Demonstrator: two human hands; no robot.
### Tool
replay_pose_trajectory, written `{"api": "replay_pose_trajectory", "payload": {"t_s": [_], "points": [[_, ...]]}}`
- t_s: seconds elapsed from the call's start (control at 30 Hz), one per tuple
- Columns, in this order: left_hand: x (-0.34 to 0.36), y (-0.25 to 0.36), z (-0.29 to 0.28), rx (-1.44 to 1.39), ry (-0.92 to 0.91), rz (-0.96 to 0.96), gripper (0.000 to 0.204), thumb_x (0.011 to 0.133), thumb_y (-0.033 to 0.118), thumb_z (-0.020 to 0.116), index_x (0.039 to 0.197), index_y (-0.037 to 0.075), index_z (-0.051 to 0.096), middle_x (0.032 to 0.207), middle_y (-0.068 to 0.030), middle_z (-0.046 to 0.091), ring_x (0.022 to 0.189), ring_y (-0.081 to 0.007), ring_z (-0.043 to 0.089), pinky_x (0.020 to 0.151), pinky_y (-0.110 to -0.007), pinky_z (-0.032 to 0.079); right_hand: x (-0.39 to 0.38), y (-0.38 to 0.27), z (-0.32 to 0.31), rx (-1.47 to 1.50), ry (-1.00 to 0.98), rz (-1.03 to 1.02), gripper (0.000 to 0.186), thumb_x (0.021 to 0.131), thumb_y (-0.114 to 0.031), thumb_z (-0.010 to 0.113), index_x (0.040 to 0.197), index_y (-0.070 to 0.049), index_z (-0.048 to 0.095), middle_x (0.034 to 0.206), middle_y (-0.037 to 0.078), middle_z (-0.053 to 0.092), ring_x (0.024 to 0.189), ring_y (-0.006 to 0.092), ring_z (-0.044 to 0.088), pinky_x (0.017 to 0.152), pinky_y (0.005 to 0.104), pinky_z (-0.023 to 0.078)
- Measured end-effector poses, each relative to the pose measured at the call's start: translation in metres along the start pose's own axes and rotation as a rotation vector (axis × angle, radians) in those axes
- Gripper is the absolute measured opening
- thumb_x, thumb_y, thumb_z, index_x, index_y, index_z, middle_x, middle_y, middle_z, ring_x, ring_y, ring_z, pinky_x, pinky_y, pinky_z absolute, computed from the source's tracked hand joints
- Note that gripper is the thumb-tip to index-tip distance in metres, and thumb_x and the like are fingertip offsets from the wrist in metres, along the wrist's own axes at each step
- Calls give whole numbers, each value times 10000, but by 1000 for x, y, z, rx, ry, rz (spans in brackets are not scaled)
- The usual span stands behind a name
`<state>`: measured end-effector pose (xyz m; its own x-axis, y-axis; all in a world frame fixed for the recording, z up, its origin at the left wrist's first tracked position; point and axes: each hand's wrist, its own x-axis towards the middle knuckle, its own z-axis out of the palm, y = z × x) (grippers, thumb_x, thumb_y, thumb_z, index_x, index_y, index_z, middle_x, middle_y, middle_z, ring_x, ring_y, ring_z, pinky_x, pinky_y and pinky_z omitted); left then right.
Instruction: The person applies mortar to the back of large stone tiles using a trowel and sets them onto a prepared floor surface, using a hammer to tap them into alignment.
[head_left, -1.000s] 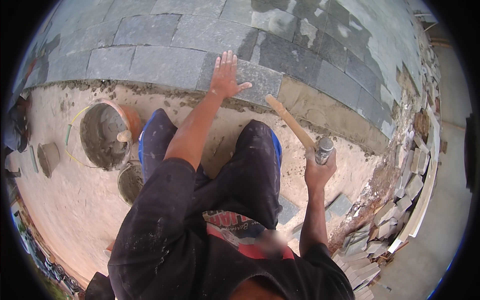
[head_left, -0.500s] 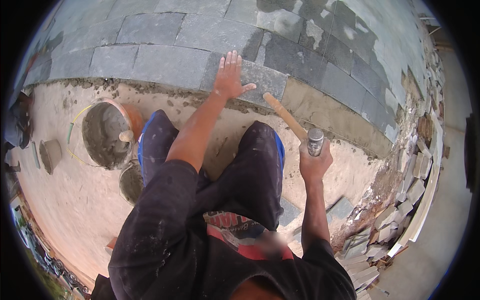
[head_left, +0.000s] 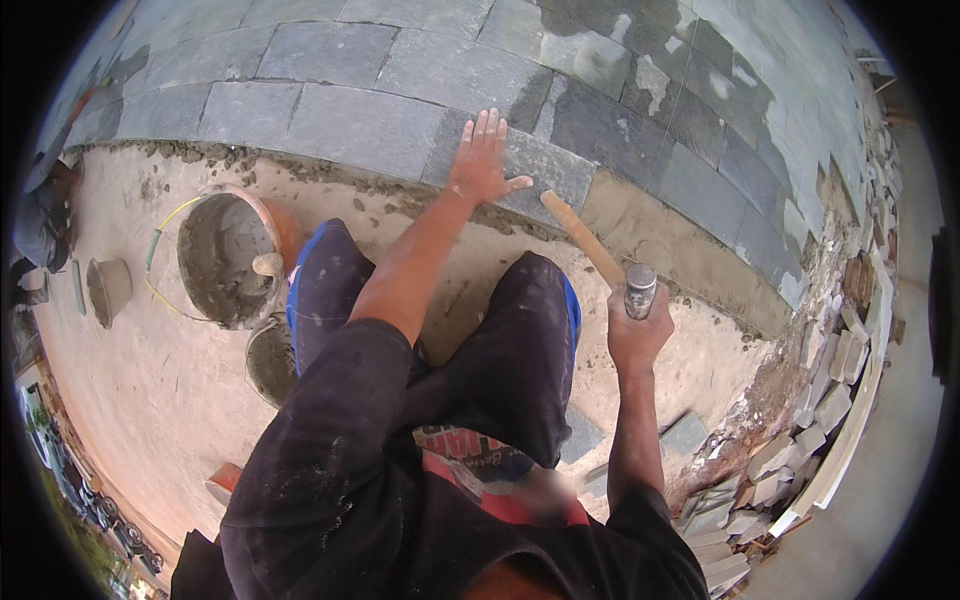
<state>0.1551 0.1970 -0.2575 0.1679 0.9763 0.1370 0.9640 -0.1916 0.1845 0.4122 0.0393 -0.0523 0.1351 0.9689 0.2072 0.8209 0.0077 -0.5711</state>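
Note:
My left hand [head_left: 484, 165] lies flat with spread fingers on a grey stone tile [head_left: 552, 172] at the near edge of the paved rows. In my right hand [head_left: 640, 340] is a hammer [head_left: 583, 240], gripped close to its metal head. Its wooden handle slants up and left, and the handle's end is at the near edge of that same tile; whether it touches cannot be told. Right of the tile stretches a strip of smoothed wet mortar [head_left: 660, 225], with more laid tiles [head_left: 700, 185] along its far side.
An orange bucket [head_left: 288, 232] of mortar stands left of my knees, beside a smaller bucket [head_left: 258, 372]. Farther left are a pail [head_left: 120, 285] and another person [head_left: 45, 220]. Broken stone pieces [head_left: 775, 450] pile up at the right. A loose tile [head_left: 685, 436] lies near my right forearm.
The whole view has shifted slightly, so things appear a little farther right. My left hand keeps its place on the tile, and the hammer stays in my right. More of the other person shows at left.

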Motion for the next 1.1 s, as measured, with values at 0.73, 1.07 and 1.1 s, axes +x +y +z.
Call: {"api": "replay_pose_trajectory", "payload": {"t_s": [0.73, 1.07, 1.1], "points": [[-3, 0, -4, -18, 38, 8, 1179, 807, 841, 358, 1498, -100, 196, 1585, -269, 142, 1490, -391, 93, 1209, -514, 86, 55, -39, 45, -19, 15, -71, 296, 747, -137, 749, 984, -14, 622, 797, 167, 654, 696, 333, 661, 652, 409, 516], [-1, 3, -10, 11, 1, -5, 1164, 809, 835, 381, 1513, -73, 190, 1594, -250, 139, 1494, -375, 79, 1213, -498, 72, 37, -32, 36, 11, 69, -55, 289, 746, -140, 746, 971, -14, 616, 808, 177, 656, 710, 348, 660, 661, 417, 511], [-2, 2, -10, 9, -1, -11, 1165, 808, 835, 381, 1514, -71, 186, 1594, -249, 137, 1495, -373, 77, 1214, -498, 71, 35, -31, 34, 0, 72, -61, 287, 744, -142, 747, 963, -13, 614, 806, 177, 656, 708, 349, 659, 660, 416, 510]]}}
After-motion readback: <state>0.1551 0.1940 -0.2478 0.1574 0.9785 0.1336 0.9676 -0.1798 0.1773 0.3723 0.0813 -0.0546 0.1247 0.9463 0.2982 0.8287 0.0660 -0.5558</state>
